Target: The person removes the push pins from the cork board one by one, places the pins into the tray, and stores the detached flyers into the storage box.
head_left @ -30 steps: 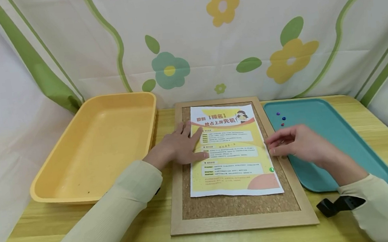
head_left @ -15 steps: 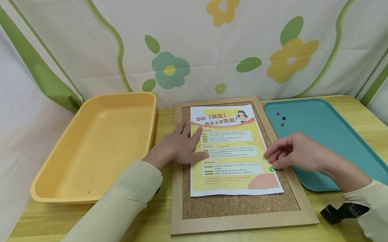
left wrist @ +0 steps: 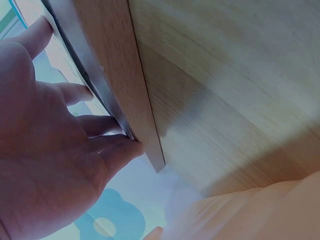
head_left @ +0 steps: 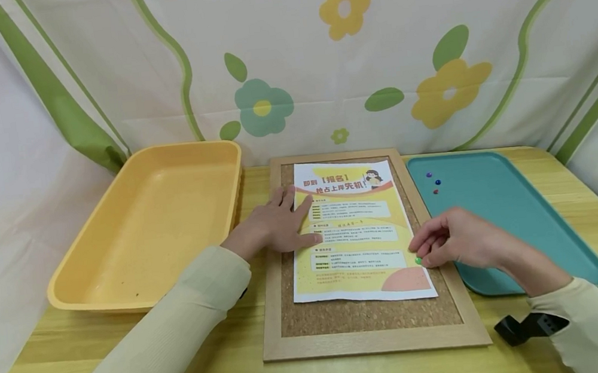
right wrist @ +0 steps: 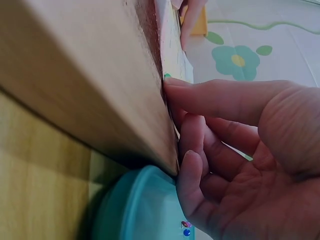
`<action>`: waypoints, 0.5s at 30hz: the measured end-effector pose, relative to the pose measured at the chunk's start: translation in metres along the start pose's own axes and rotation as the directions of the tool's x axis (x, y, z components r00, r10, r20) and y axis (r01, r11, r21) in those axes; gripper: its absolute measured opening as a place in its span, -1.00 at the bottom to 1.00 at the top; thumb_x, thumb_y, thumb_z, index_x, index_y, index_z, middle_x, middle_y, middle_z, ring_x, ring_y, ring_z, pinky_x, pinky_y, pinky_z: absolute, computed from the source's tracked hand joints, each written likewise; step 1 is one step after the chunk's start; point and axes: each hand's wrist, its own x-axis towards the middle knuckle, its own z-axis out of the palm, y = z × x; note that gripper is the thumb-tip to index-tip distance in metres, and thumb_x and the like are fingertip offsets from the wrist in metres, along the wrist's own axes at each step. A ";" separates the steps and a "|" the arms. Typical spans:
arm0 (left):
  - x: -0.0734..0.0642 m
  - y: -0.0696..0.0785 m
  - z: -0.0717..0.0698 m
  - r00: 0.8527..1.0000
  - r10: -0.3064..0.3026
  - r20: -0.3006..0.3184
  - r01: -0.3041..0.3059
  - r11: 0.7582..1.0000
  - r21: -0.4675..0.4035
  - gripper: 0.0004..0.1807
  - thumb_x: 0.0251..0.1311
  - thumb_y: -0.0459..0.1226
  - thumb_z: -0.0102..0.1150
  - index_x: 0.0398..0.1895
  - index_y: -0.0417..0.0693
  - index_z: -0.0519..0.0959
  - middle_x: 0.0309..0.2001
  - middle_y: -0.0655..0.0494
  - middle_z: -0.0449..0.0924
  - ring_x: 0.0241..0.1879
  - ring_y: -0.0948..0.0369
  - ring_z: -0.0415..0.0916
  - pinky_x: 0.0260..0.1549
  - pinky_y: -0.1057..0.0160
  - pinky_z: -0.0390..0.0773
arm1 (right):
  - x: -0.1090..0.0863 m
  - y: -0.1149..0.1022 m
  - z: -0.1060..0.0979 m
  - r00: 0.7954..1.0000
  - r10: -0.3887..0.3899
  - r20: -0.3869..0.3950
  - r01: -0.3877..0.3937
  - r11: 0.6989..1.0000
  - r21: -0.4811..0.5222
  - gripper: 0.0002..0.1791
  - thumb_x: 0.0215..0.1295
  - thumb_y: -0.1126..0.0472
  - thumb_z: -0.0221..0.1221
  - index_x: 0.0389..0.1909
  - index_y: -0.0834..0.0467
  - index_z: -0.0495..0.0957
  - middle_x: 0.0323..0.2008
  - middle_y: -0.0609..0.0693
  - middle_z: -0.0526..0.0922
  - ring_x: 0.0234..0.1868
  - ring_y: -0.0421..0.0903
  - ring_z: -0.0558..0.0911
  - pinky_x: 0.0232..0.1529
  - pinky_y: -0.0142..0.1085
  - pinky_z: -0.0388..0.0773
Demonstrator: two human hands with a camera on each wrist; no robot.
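A printed yellow-and-white sheet of paper point(head_left: 363, 288) lies on a wood-framed cork board point(head_left: 371, 317). My left hand point(head_left: 275, 225) rests spread over the board's left frame and the sheet's left edge. In the left wrist view, the fingers point(left wrist: 120, 150) reach over the frame's edge. At the sheet's lower right edge sits a small round green push pin point(head_left: 418, 260). My right hand point(head_left: 461, 240) has its thumb and finger at this pin and pinches it. In the right wrist view, the thumb tip partly covers the green pin point(right wrist: 167, 76).
A deep yellow tray point(head_left: 67, 302) stands left of the board. On the right lies a teal tray point(head_left: 530, 230) with small purple point(head_left: 429, 174), blue point(head_left: 437, 182) and red point(head_left: 436, 191) pins near its far left corner. A flowered curtain point(head_left: 319, 58) hangs behind the table.
My right hand has moved down along the sheet's right edge to the green push pin, and its thumb and finger have closed in on it. The left hand has stayed in place.
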 end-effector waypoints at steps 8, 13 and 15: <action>-0.001 0.000 -0.001 1.000 0.002 -0.004 -0.002 1.000 -0.001 0.02 0.48 0.39 -0.11 0.78 0.21 -0.23 0.76 -0.17 -0.50 0.75 -0.13 -0.49 0.57 -0.22 0.23 | 0.001 -0.004 0.001 0.999 -0.031 0.016 0.032 0.999 -0.034 -0.80 0.18 0.37 0.48 -0.16 0.25 0.78 -0.33 0.03 0.75 -0.29 -0.14 0.68 -0.28 -0.30 0.65; -0.001 0.000 -0.001 1.000 0.001 -0.001 -0.001 1.000 0.002 0.02 0.48 0.39 -0.11 0.78 0.21 -0.23 0.75 -0.18 -0.50 0.75 -0.14 -0.49 0.56 -0.23 0.24 | 0.001 -0.004 0.001 0.999 -0.047 0.017 0.048 0.996 -0.069 -0.84 0.19 0.36 0.48 -0.21 0.21 0.79 -0.35 0.01 0.74 -0.32 -0.16 0.66 -0.30 -0.32 0.63; -0.001 0.001 -0.001 1.000 0.000 0.001 0.000 1.000 0.006 0.03 0.47 0.40 -0.11 0.78 0.21 -0.23 0.75 -0.18 -0.50 0.75 -0.14 -0.49 0.55 -0.22 0.25 | 0.001 -0.003 0.000 0.998 -0.054 0.018 0.055 0.995 -0.084 -0.85 0.19 0.35 0.48 -0.21 0.20 0.79 -0.35 0.00 0.75 -0.32 -0.17 0.65 -0.31 -0.32 0.62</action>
